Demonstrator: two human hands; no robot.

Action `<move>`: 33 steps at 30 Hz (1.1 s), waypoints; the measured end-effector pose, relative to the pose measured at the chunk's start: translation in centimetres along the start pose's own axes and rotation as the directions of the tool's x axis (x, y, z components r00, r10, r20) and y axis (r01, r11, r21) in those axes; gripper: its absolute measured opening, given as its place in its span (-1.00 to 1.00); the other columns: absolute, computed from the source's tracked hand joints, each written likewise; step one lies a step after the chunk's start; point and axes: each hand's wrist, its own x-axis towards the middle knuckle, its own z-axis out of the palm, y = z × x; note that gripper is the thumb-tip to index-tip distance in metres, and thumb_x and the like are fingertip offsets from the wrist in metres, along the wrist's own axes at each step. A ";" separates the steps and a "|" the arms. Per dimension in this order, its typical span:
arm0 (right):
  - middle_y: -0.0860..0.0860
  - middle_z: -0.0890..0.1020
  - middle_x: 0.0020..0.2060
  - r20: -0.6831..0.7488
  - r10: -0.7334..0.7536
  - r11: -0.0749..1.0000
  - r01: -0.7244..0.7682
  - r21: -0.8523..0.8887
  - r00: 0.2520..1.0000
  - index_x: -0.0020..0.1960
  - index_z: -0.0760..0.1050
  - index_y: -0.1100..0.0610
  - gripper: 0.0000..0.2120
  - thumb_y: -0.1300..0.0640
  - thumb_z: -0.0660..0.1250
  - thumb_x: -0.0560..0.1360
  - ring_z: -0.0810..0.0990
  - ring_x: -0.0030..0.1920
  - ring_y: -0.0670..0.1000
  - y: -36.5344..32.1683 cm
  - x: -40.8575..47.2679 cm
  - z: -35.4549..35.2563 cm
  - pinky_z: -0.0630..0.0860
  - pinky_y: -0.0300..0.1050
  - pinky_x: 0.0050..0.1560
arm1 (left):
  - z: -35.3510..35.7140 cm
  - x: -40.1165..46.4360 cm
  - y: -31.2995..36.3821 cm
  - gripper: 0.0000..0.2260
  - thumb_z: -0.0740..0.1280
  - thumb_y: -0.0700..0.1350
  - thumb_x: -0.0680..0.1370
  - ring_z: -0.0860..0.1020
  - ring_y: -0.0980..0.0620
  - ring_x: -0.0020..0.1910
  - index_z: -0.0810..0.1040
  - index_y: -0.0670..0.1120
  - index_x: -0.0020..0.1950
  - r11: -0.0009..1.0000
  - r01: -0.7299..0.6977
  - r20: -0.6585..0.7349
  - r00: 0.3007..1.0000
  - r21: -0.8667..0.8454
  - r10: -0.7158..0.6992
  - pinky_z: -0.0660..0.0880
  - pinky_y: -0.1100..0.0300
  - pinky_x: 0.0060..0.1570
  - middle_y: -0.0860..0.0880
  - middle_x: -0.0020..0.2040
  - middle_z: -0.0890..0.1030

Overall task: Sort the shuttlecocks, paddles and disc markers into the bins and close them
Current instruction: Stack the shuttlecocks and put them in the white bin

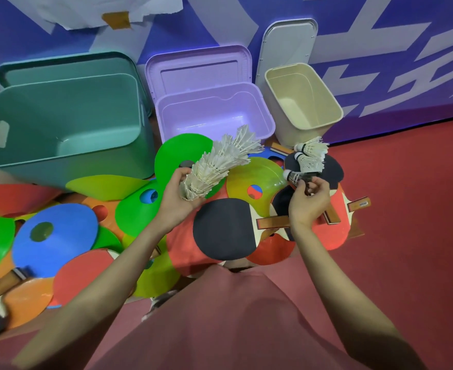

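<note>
My left hand (178,197) grips the lower end of a long nested stack of white shuttlecocks (221,161), which points up and right over the pile. My right hand (309,200) pinches one shuttlecock (295,178) at the edge of a small cluster of shuttlecocks (312,154) lying on a black paddle (332,169). A black-faced paddle (224,228) lies between my forearms. Coloured disc markers (54,233) and red paddles (86,273) are heaped on the floor. Three open bins stand behind: teal (62,156), purple (269,121), beige (335,105).
Each bin's lid leans against the blue wall behind it: teal lid (65,62), purple lid (198,65), beige lid (289,41). Red floor (412,209) stretches to the right of the pile. My pink shirt fills the bottom of the view.
</note>
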 end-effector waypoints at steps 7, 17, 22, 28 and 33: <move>-0.15 0.51 -0.24 0.114 -0.196 0.937 0.152 0.316 0.974 -0.03 0.47 0.14 -0.81 0.36 0.36 0.44 0.47 -0.28 -0.29 -8.9 -3.4 0.9 0.42 -0.35 -0.15 | -4.2 -1.6 -1.4 -0.54 0.42 -0.28 0.26 0.46 0.37 -0.19 0.37 -0.21 0.12 1.000 0.007 0.016 1.000 0.010 -0.007 0.39 0.45 -0.15 0.01 -0.10 0.50; 0.02 0.64 -0.20 0.614 -0.320 0.942 0.172 0.288 0.722 -0.05 0.55 0.22 -0.86 0.37 0.41 0.42 0.58 -0.16 -0.08 -14.7 -13.0 5.5 0.46 -0.33 -0.08 | -16.7 -4.0 -2.5 -0.50 0.44 -0.14 0.31 0.50 0.05 0.07 0.45 -0.08 0.24 0.948 -0.141 0.030 0.990 0.284 0.138 0.40 0.29 0.08 0.02 0.08 0.51; -0.22 0.66 -0.29 0.712 -0.269 0.948 0.049 0.314 0.649 -0.11 0.50 0.03 -0.79 0.28 0.44 0.38 0.59 -0.20 -0.17 -17.6 -19.0 10.9 0.48 -0.24 -0.14 | -27.0 -5.0 -2.1 -0.49 0.47 -0.21 0.32 0.45 0.05 0.10 0.47 -0.13 0.25 0.868 -0.218 0.036 0.973 0.446 0.226 0.31 0.43 0.07 -0.03 0.11 0.53; -0.16 0.66 -0.32 0.802 -0.232 0.943 -0.075 0.324 0.550 -0.04 0.50 0.21 -0.80 0.43 0.38 0.42 0.60 -0.23 -0.19 -22.2 -27.3 19.4 0.52 -0.33 -0.09 | -39.8 -5.0 -2.8 -0.51 0.44 -0.21 0.34 0.46 -0.04 0.11 0.47 -0.13 0.27 0.791 -0.153 -0.008 0.980 0.592 0.196 0.34 0.26 0.05 -0.12 0.11 0.52; -0.04 0.64 -0.27 0.877 -0.247 0.939 -0.121 0.322 0.411 -0.06 0.43 0.19 -0.76 0.49 0.30 0.45 0.59 -0.28 -0.25 -28.0 -33.6 27.4 0.49 -0.39 -0.13 | -50.3 -2.0 -3.0 -0.51 0.41 -0.26 0.30 0.42 -0.06 0.12 0.48 -0.24 0.23 0.713 -0.097 -0.109 0.965 0.695 0.238 0.29 0.28 0.02 -0.24 0.11 0.52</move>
